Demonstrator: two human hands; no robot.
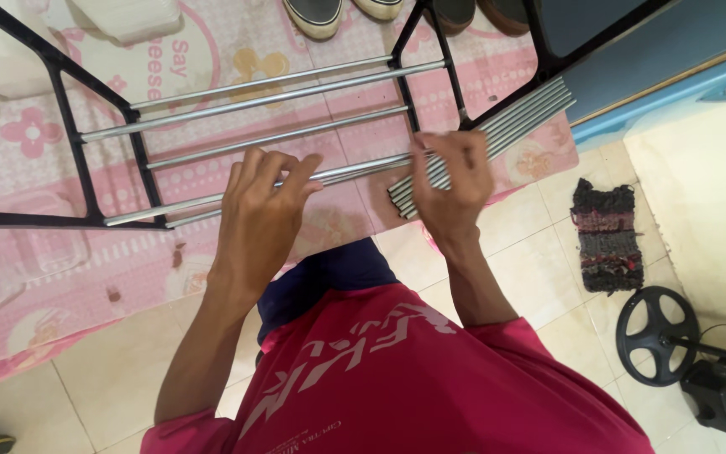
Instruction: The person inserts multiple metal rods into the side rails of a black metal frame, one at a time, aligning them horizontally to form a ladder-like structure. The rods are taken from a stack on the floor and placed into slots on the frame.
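While gripped: rod bundle (497, 118) in right hand (451, 181).

Loose rods (497, 126): I see smooth, shiny silver metal.
Rack frame (73, 143): matt black, looks like plastic.
Mat (69, 269): glossy pink printed sheet, stained.
Floor (548, 252): smooth pale tile.
Rag (605, 235): rough, dark woven cloth.
Shirt (430, 378): matt red cloth.

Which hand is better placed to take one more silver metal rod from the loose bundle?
Probably the right hand: it already rests on the loose bundle of silver metal rods. The left hand grips a rod fitted in the black rack frame.
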